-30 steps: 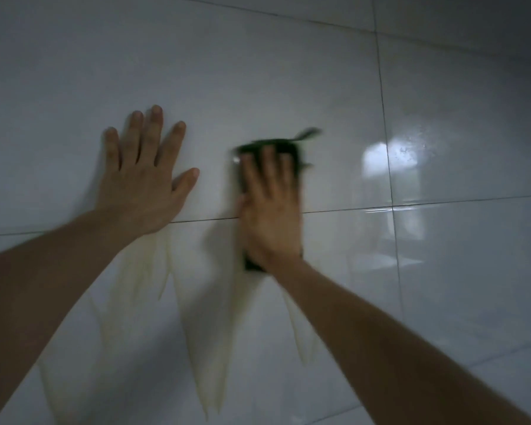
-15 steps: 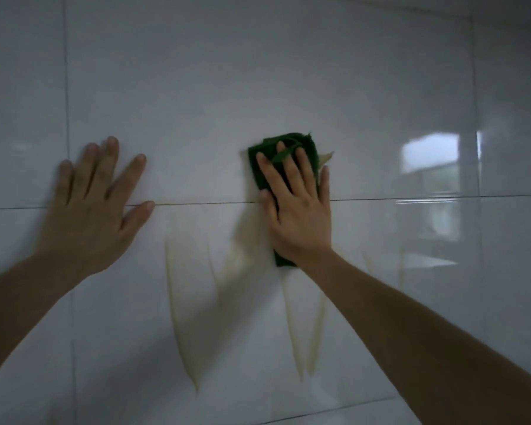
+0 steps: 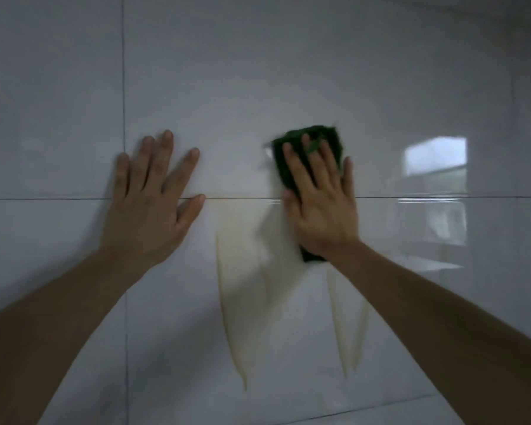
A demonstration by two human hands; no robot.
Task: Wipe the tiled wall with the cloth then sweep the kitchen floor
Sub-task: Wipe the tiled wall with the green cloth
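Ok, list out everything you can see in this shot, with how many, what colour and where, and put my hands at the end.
Tiled wall: one, glossy white large tiles with thin dark grout lines, fills the whole view.
Streaks: several, pale yellowish, running down the tile below the horizontal grout line, between and under the two arms.
Window reflection: one, bright, on the tiles at the right.
Cloth: one, dark green, folded, flat against the wall across the horizontal grout line, under the right hand.
Left hand: one, fingers spread, palm flat on the wall, left of the cloth, holds nothing.
Right hand: one, fingers straight, presses the cloth to the wall.
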